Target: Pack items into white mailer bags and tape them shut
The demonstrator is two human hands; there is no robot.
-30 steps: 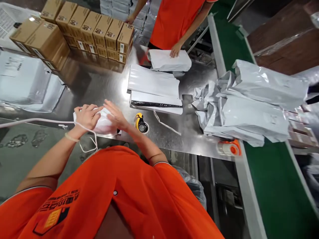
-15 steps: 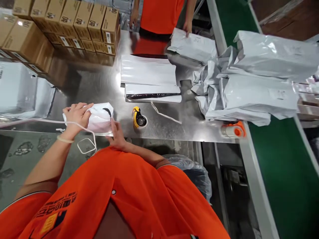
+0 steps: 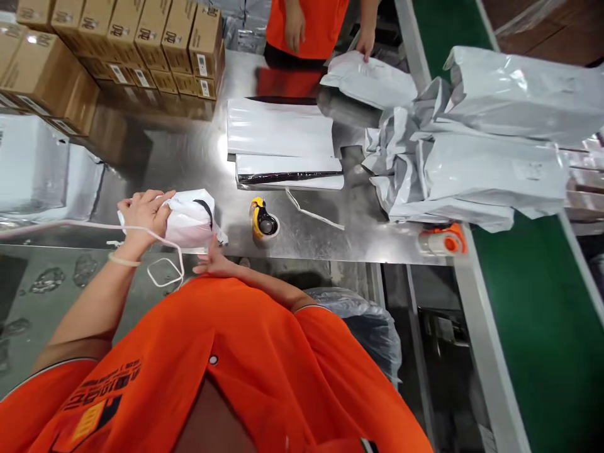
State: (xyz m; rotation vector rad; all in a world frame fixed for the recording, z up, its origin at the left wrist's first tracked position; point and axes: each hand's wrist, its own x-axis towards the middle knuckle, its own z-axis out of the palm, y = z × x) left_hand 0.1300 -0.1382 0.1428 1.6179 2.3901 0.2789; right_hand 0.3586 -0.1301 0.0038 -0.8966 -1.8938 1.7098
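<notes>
A white plastic-wrapped package (image 3: 189,217) with a black curved mark lies at the table's front edge, left of centre. My left hand (image 3: 146,214) grips its left end, fingers over the top. Beside the package's lower right corner is my right hand (image 3: 214,259), its fingers apart; one fingertip is close to a crumpled plastic corner, and I cannot tell whether it touches. To the right stands a yellow and black tape dispenser (image 3: 264,220). Behind it lie flat white mailing bags (image 3: 280,129), and a thin white strip (image 3: 316,211) sticks out from them.
Brown boxes (image 3: 141,38) stand stacked at the back left, above a white bundle (image 3: 33,163). Filled white mailers (image 3: 495,170) pile up by the green conveyor (image 3: 542,314). An orange tape dispenser (image 3: 443,240) sits at the right corner. Opposite, a co-worker's hand (image 3: 367,44) holds a mailer.
My right hand has drawn down and away from the package's right end, its fingers spreading. My left hand stays on the package. The co-worker's other hand has moved in front of their shirt.
</notes>
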